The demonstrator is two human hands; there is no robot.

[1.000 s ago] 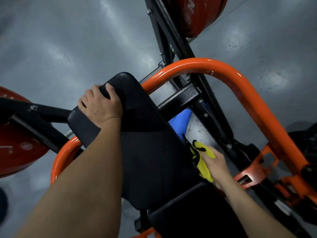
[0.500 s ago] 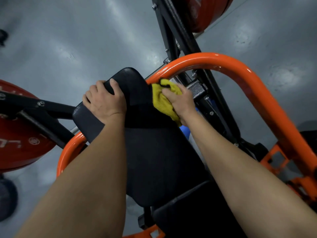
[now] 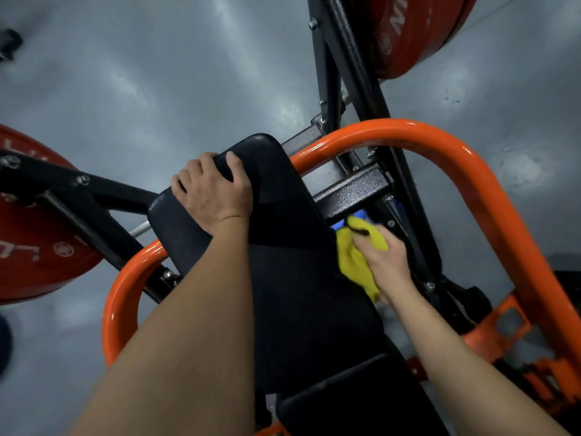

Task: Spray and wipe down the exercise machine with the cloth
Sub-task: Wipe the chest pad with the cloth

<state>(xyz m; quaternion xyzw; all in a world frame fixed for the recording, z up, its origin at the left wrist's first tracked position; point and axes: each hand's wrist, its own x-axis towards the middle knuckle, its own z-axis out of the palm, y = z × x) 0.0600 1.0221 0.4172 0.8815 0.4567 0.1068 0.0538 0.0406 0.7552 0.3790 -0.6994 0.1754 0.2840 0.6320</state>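
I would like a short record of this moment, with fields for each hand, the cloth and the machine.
left hand: grips the top edge of the black back pad
right hand: holds the yellow cloth against the pad's right side
yellow cloth: crumpled, partly under the right hand
orange tube frame: curves around the pad
red weight plates: one left, one upper right

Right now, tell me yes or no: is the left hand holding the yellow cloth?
No: the left hand grips the top edge of the black pad; the right hand holds the yellow cloth at its side.
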